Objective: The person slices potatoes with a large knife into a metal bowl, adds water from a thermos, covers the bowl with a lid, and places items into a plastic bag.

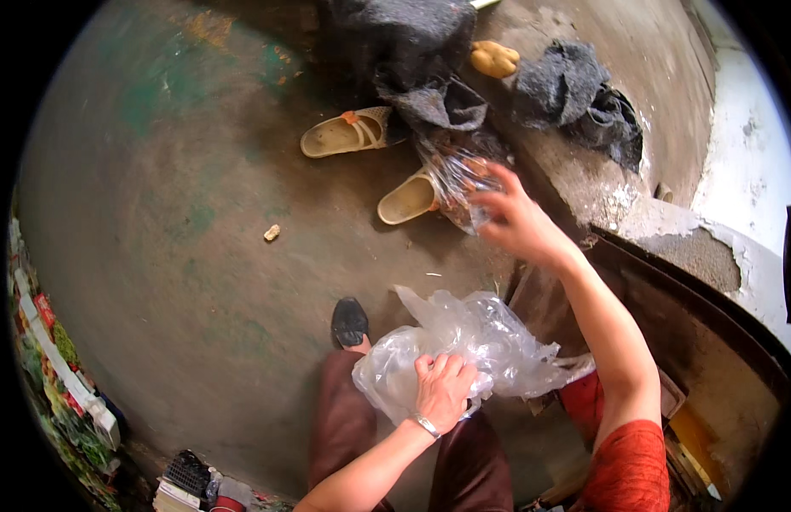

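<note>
A large clear plastic bag [491, 339] lies bunched over my lap. My left hand [443, 390], with a silver bracelet at the wrist, grips its near part. Farther out, my right hand [507, 211] is stretched forward with spread fingers beside a second clear plastic bag [456, 182]; that one has reddish-brown contents I cannot identify. Whether those fingers touch it is unclear. The second bag rests against one of two beige slip-on shoes [405, 201]; the other shoe [344, 136] is farther left. Dark grey cloth [427, 38] covers the area behind them.
A knobbly potato [494, 59] and crumpled grey cloth [558, 83] lie at the upper right. A small pale lump [272, 232] is on the floor. A dark-edged wooden piece of furniture [683, 307] stands close on the right, beside a peeling wall [744, 153].
</note>
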`<state>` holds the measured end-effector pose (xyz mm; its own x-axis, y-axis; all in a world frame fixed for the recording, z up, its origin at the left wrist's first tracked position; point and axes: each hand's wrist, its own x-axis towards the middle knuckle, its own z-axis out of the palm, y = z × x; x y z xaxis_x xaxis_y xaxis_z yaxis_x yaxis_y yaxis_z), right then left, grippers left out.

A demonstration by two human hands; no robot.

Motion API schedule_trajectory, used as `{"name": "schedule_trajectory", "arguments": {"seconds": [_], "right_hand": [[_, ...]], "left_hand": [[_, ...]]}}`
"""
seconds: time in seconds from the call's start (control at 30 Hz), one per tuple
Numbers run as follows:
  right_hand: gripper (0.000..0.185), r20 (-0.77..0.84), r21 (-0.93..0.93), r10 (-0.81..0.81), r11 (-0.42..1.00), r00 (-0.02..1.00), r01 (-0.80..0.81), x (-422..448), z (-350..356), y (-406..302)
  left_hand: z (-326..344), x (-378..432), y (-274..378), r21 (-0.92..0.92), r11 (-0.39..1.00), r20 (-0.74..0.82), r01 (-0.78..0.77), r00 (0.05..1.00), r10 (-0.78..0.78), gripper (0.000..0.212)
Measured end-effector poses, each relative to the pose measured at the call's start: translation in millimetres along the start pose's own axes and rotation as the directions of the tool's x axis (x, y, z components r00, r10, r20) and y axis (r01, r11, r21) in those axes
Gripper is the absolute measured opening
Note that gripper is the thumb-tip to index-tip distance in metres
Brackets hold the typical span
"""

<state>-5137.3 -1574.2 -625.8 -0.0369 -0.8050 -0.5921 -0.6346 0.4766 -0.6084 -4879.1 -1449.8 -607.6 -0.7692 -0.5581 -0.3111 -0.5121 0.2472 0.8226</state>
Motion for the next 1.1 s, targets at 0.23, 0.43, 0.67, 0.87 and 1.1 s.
{"name": "schedule_trajectory", "arguments": {"seconds": [0.23,0.43,0.67,0.87,1.1], "right_hand": [[0.035,-0.241,-0.282,0.084,0.947,0.967,-0.152,160,21,12],[0.016,0.216,-0.295,-0.101,0.941,0.971,0.164,74,8,-4],[0.067,-0.483,-0.316,-0.261,0.942,0.836,0.111,177,-62,-83],[0.022,-0.626,-0.28,-0.331,0.941,0.706,0.192,216,-75,-60],[0.021,-0.123,0.621,0.405,0.744,0.906,-0.248,61,-95,12]], "left_hand": [[-27,14,-19,-0.003,1.0,-0.088,0.013,0.996,-0.013,0.032],[-52,35,-32,-0.004,0.986,-0.179,0.166,0.97,-0.164,0.017],[-67,52,-46,0.019,0.976,-0.273,0.216,0.94,-0.203,0.029],[-82,85,-46,0.148,0.963,-0.311,0.226,0.935,-0.171,0.033],[-75,102,-37,0.153,0.951,-0.355,0.268,0.913,-0.201,0.028]]}}
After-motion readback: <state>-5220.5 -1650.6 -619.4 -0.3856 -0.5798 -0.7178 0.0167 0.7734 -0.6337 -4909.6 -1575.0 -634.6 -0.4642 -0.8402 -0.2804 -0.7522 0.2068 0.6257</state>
